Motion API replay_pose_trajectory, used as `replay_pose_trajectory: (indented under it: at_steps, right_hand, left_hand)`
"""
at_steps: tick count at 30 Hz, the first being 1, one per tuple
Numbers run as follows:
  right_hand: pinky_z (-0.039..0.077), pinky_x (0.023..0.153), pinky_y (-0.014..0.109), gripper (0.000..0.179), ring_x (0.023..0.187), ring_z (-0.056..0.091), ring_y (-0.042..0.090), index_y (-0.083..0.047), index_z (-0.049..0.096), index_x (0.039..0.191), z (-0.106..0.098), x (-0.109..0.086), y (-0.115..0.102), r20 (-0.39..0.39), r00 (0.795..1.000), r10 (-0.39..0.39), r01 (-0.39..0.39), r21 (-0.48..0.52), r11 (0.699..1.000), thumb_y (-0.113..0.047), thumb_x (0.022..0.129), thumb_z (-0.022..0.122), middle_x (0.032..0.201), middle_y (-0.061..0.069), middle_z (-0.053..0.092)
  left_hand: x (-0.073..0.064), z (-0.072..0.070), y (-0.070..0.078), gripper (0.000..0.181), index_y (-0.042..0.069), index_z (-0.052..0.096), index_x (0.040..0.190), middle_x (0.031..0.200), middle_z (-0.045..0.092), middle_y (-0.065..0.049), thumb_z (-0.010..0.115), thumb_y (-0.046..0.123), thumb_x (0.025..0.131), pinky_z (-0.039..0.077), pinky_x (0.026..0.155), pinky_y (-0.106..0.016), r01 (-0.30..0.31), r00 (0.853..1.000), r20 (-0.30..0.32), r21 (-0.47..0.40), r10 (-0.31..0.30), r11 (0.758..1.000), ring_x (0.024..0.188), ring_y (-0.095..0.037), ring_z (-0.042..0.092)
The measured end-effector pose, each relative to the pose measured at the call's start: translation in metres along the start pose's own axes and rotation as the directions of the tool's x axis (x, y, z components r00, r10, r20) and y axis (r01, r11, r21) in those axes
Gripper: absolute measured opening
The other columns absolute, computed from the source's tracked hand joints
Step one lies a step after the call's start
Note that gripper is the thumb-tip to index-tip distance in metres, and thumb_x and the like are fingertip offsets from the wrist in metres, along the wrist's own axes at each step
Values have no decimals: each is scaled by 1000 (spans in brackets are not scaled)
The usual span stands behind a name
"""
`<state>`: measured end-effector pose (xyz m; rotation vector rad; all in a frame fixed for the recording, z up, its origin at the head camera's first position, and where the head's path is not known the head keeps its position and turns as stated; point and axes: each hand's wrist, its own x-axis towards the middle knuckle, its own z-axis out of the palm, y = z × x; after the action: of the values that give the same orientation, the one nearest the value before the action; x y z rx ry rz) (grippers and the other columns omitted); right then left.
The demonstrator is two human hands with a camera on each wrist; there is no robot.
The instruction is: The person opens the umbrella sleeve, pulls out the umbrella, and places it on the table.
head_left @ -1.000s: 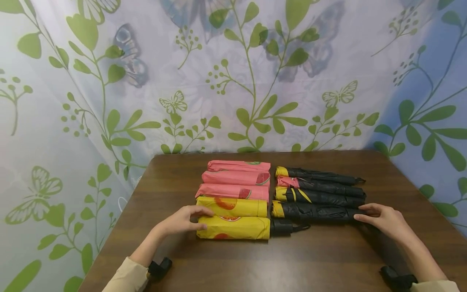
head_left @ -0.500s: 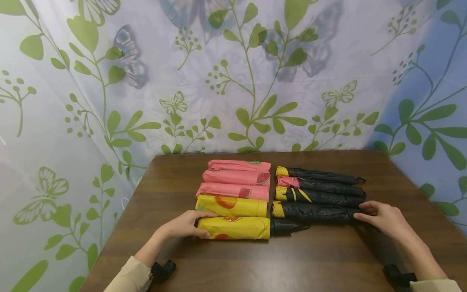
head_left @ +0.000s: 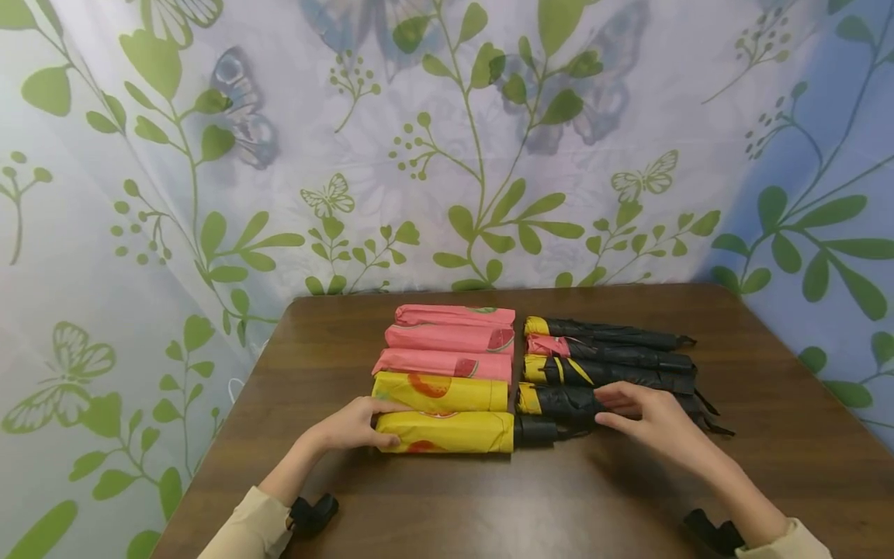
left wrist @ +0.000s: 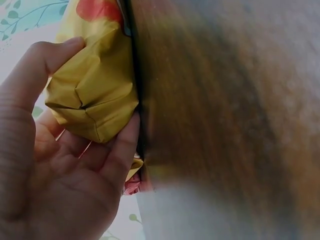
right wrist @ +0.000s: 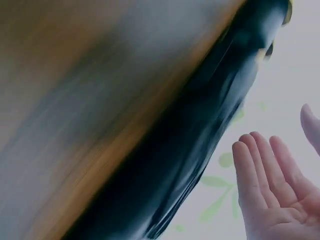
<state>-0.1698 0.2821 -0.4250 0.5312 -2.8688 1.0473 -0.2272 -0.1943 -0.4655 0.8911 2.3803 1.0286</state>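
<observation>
My left hand [head_left: 348, 425] grips the left end of the nearest yellow folding umbrella [head_left: 457, 432], which has an orange-slice print and a black handle at its right. In the left wrist view, thumb and fingers lie on opposite sides of its creased yellow end [left wrist: 95, 95]. Over the nearest black folded umbrella [head_left: 559, 401], which has a yellow tip, hovers my right hand [head_left: 653, 419]. The right wrist view shows that hand's fingers [right wrist: 267, 175] straight and apart from the black umbrella [right wrist: 185, 120]. A second yellow umbrella [head_left: 454, 394] lies just behind the first.
Three pink umbrellas [head_left: 447, 338] with watermelon prints lie behind the yellow ones. Several black folded umbrellas [head_left: 628, 355] form a row at the right. All rest on a brown wooden table [head_left: 531, 497]. A leaf-and-butterfly curtain [head_left: 419, 194] hangs along its back edge.
My right hand has moved left from the black umbrella's right end to above its middle. My left hand has come down and closed around the nearest yellow umbrella's end.
</observation>
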Motion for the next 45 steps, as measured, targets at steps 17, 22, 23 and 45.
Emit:
replay_pose_trajectory:
  at_steps: [17,22,23,45]
  right_hand:
    - [50,78,45,40,97,60,28,-4,66,108,65,31,-31,225,943,-244,295,-236,926,-20,75,80,104,7,64]
    - [51,76,43,41,95,61,29,-1,65,106,70,34,-30,304,926,-222,306,-261,916,-17,73,82,102,9,64]
    - [51,76,42,41,94,62,28,-1,66,106,69,35,-30,307,927,-217,300,-254,920,-18,72,82,102,9,64]
    - [54,62,32,41,77,64,20,-9,61,120,14,41,-47,-55,975,-216,218,437,873,-9,81,75,102,10,63]
  left_hand:
    - [-5,2,3,41,18,64,122,94,64,7,73,28,84,46,59,-23,-34,999,-37,-69,32,997,70,-8,54]
    - [-5,0,7,41,17,64,122,94,64,5,72,27,84,46,60,-24,-40,999,-10,-97,39,995,72,-9,54]
    - [-5,0,8,41,17,63,123,95,64,5,72,27,84,47,60,-24,-43,999,-7,-99,42,994,73,-9,54]
    - [-3,-32,35,38,-3,56,125,100,56,-16,62,13,91,52,71,-28,-157,984,-149,-437,101,885,82,-19,57]
